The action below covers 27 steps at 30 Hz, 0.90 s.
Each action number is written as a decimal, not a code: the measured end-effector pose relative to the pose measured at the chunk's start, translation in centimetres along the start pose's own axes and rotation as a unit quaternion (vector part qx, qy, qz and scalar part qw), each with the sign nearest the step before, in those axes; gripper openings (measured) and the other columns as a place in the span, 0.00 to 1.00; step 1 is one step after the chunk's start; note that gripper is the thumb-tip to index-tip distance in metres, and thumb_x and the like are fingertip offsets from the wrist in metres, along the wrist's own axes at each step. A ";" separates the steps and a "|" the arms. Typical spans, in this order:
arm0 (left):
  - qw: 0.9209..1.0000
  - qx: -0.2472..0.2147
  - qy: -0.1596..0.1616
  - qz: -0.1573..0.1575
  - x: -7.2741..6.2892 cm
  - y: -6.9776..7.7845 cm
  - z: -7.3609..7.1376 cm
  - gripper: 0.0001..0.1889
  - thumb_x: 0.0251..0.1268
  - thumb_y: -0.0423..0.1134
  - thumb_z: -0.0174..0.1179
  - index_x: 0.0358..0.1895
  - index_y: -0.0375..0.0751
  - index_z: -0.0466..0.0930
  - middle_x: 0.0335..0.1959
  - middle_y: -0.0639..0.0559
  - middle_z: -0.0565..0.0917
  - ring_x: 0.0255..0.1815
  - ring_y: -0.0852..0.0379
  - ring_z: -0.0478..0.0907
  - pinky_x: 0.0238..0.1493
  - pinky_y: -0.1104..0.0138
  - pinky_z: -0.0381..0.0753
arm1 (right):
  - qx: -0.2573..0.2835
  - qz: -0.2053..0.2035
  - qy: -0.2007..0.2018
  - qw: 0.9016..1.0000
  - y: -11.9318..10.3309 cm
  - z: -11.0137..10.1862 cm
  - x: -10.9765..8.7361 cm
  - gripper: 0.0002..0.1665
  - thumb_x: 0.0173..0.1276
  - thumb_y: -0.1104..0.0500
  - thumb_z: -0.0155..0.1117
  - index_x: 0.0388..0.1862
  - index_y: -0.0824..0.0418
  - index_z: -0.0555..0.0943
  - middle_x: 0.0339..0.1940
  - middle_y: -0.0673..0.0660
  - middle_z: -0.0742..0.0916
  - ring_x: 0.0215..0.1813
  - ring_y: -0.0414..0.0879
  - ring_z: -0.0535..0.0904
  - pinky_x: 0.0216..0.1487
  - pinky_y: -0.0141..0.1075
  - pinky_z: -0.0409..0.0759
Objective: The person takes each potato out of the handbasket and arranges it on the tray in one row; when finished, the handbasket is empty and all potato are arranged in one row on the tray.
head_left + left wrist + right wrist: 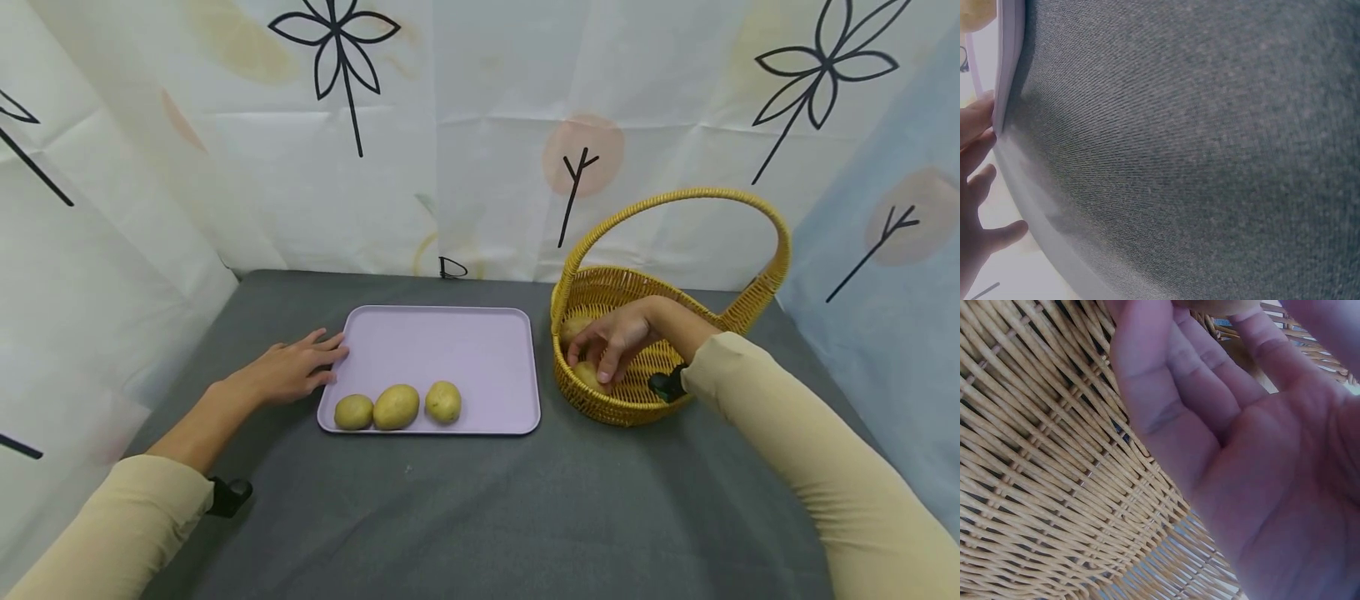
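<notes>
1. Pinching a potato (590,377) at eight o'clock inside the wicker basket (621,414), with the right hand (618,333) curled round it.
2. Judging by that grip, taking hold; calling next, probably, for a firm pinch and a lift clear of the rim.
3. At ten o'clock in the basket, another potato (574,327).
4. At nine o'clock from the basket, a lilac tray (450,350) bearing three potatoes (396,407).
5. Touching the tray's nine-o'clock edge with the left hand (296,368), fingers spread, gripping nothing.
</notes>
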<state>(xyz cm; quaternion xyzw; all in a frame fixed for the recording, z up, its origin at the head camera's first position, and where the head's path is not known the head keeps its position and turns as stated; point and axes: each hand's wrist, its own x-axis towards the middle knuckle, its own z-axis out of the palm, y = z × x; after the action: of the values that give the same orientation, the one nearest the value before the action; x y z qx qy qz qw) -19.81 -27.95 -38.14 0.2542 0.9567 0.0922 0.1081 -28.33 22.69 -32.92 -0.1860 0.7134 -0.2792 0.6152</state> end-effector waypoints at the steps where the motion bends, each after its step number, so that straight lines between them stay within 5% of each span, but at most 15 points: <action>1: 1.000 0.000 0.000 0.000 0.0 0.0 0.0 0.27 0.72 0.41 0.59 0.71 0.35 0.70 0.75 0.35 0.62 0.75 0.29 0.53 0.57 0.26 0.58 | 0.000 -0.001 0.000 1.000 0.0 0.0 0.0 0.28 0.68 0.64 0.67 0.62 0.63 0.66 0.43 0.61 0.85 0.48 0.53 0.85 0.51 0.43 0.80; 12: 1.000 -0.002 0.002 -0.003 0.0 0.1 -0.1 0.27 0.72 0.41 0.59 0.71 0.34 0.70 0.75 0.34 0.62 0.75 0.28 0.53 0.57 0.25 0.57 | -0.047 -0.042 0.030 0.998 -0.1 0.3 -1.2 0.30 0.67 0.62 0.69 0.62 0.65 0.65 0.51 0.61 0.81 0.49 0.50 0.83 0.54 0.42 0.79; 20: 1.000 0.002 0.006 0.001 0.1 0.1 0.1 0.27 0.72 0.40 0.59 0.70 0.34 0.70 0.75 0.34 0.63 0.75 0.28 0.53 0.57 0.26 0.58 | -0.053 -0.118 0.095 0.987 0.0 1.0 -3.2 0.30 0.68 0.62 0.68 0.65 0.65 0.67 0.69 0.64 0.71 0.63 0.49 0.73 0.57 0.44 0.77; 27: 1.000 0.009 0.013 0.010 0.0 0.1 0.0 0.27 0.72 0.40 0.59 0.70 0.34 0.70 0.74 0.34 0.64 0.74 0.28 0.55 0.56 0.27 0.60 | -0.035 -0.194 0.125 0.972 -1.1 2.6 -4.8 0.28 0.69 0.66 0.66 0.65 0.66 0.67 0.61 0.64 0.75 0.59 0.56 0.76 0.55 0.51 0.79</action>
<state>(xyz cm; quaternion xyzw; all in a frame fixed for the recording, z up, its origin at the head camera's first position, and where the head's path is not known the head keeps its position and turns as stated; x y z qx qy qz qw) -19.74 -27.86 -38.13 0.2632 0.9563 0.0877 0.0928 -25.03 24.34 -28.78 -0.3060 0.7443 -0.3891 0.4483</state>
